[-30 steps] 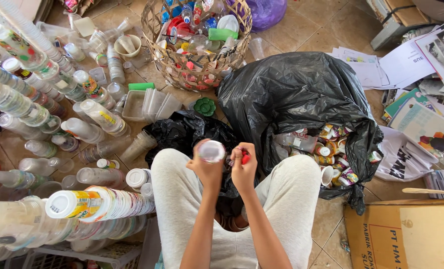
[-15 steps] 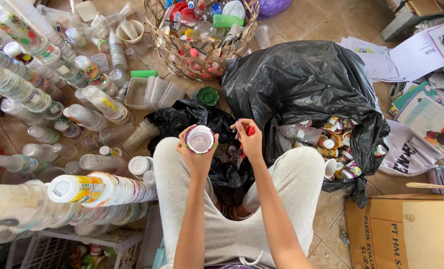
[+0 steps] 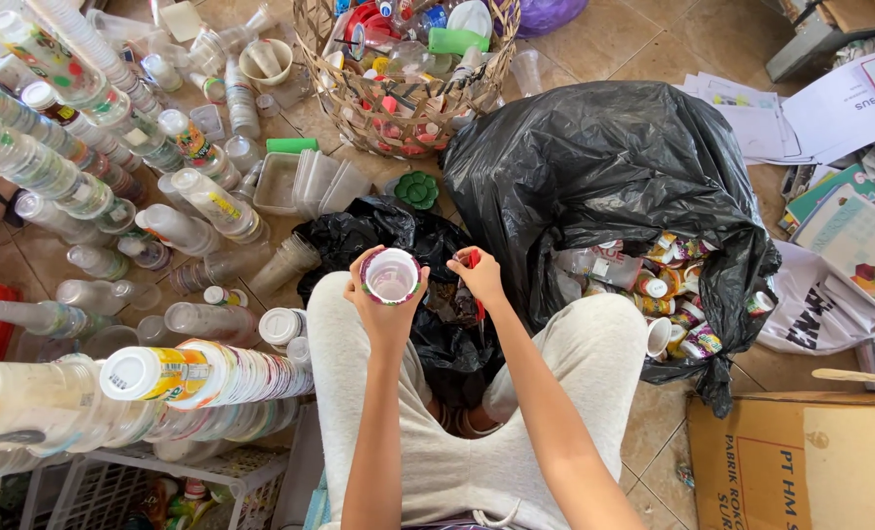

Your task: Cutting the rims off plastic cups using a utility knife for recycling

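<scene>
My left hand (image 3: 386, 314) holds a small white plastic cup (image 3: 391, 276) with its open mouth facing up, above my knees. My right hand (image 3: 479, 280) is closed on a small red tool (image 3: 474, 259) right beside the cup's rim. Both hands hover over a small black plastic bag (image 3: 398, 228) that lies between my legs. I sit on the tiled floor in light grey trousers.
A large black bag (image 3: 594, 167) full of small cups lies at my right. A wicker basket (image 3: 359, 93) of mixed plastic stands ahead. Long stacks of nested cups (image 3: 202, 378) and bottles cover the left. Papers (image 3: 840, 108) and a cardboard box (image 3: 800, 461) lie at right.
The cup has turned from lid-side to open mouth up, and my hands have stayed close together over the small black bag.
</scene>
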